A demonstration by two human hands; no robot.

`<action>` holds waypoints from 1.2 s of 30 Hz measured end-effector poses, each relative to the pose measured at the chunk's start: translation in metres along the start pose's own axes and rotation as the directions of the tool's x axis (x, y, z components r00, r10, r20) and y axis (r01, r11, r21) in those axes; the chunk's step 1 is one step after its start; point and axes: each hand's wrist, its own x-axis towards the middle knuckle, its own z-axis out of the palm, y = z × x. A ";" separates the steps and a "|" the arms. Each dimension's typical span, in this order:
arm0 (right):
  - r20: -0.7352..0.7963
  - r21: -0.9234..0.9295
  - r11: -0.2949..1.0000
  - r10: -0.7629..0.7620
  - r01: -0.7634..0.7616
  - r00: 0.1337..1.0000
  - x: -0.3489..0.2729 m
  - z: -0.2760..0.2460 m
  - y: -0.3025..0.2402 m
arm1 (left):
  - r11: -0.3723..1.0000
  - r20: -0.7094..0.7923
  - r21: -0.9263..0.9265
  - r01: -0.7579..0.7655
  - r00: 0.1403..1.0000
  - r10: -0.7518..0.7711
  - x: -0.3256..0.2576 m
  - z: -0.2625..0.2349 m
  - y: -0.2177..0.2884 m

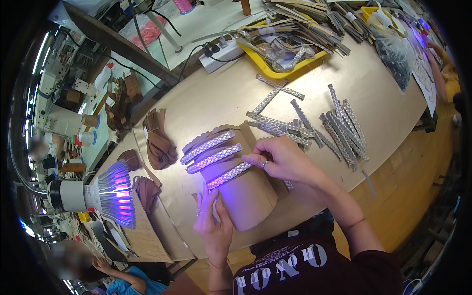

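We see two braided strips (pixel 214 158) lying across the brown curved form (pixel 248 201), just beyond the left fingers; those look placed. A third braid (pixel 229 175) runs between both hands: right hand (pixel 285 158) pinches its right end, left hand (pixel 214 226) touches near its left end, thumb apart. We judge this one unfinished. Loose braids (pixel 344 130) right of the right fingers look unused. Can't tell if anything's bonded.

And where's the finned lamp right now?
In the head view, the finned lamp is on the left, just left of a brown bundle, with the left hand farther right.
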 end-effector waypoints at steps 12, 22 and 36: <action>-0.151 -0.132 0.991 -0.004 -0.016 0.989 -0.008 0.029 0.002 | 0.998 -0.015 -0.033 0.056 0.998 -0.057 -0.005 0.003 0.000; -0.167 -0.248 0.968 -0.075 0.032 0.983 -0.011 0.031 -0.006 | 0.985 0.014 -0.159 0.066 0.998 -0.064 -0.010 0.002 -0.010; -0.169 -0.446 0.876 -0.283 0.183 0.944 0.029 -0.005 -0.061 | 0.971 -0.336 -0.128 0.203 0.912 -0.235 -0.018 -0.017 -0.055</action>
